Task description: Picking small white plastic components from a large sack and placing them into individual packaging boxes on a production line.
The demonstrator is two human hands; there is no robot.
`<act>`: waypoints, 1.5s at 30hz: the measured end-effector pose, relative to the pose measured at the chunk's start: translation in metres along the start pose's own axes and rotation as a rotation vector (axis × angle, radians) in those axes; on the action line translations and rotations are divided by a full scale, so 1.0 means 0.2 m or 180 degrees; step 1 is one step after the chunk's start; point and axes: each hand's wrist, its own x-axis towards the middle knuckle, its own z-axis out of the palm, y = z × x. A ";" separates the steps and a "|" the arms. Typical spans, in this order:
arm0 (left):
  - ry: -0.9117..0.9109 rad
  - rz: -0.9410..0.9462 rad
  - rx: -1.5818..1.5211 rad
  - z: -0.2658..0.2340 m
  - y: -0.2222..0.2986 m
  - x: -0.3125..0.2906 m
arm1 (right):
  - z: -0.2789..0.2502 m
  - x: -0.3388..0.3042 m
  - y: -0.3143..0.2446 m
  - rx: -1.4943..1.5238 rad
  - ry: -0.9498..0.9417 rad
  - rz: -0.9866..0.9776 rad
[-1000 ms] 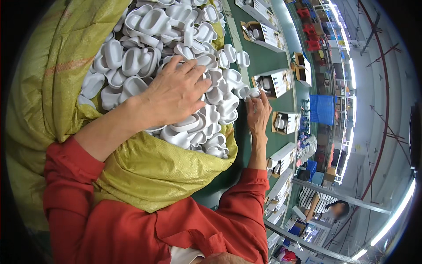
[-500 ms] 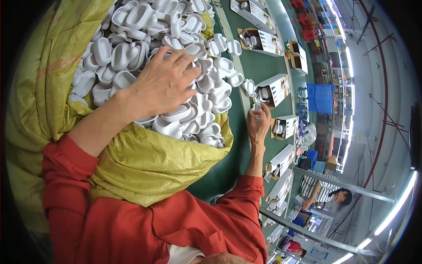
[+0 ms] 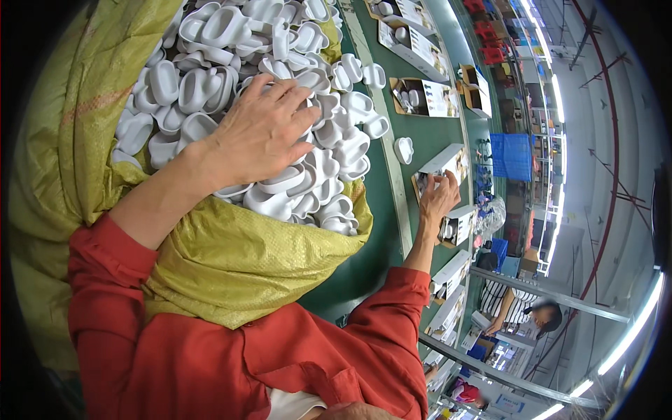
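My left hand (image 3: 262, 129) lies spread over a heap of white moulded plastic parts (image 3: 227, 26), open and palm down. Each part is a shallow oval shell with a rounded, waisted outline. They fill a yellow woven sack (image 3: 273, 262) whose rolled mouth runs in front of my left forearm. Out over the green conveyor belt, my right hand (image 3: 439, 196) bends its fingers at the opening of a white printed carton (image 3: 446, 161). Whatever is between those fingertips is hidden. One loose white part (image 3: 404, 150) sits on the belt just beyond that hand.
More open cartons (image 3: 425, 98) with white items inside line the green belt (image 3: 414, 133). A metal rail (image 3: 518, 283) crosses at right. Beyond it a person in a striped top (image 3: 504, 301) handles cartons. A blue crate (image 3: 511, 155) stands past the belt.
My right hand has moved right and slightly down, from a white part by the belt's edge to a carton opening. The cartons and loose part have shifted toward me. My left hand stays put.
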 end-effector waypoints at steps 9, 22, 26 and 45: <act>-0.0041 -0.0057 0.0126 -0.01 -0.01 -0.01 | -0.01 -0.05 -0.25 0.1061 -0.0182 -0.0565; 0.0099 0.0037 0.0015 0.01 -0.01 0.00 | 0.13 0.25 -0.23 -0.0018 0.0212 0.0286; 0.0178 0.0057 0.0063 0.02 0.00 0.00 | 0.19 0.20 -0.20 0.0174 0.0236 0.0273; 0.0160 0.0087 0.0055 0.01 0.02 0.02 | 0.24 0.29 -0.30 -0.0665 0.0246 -0.0066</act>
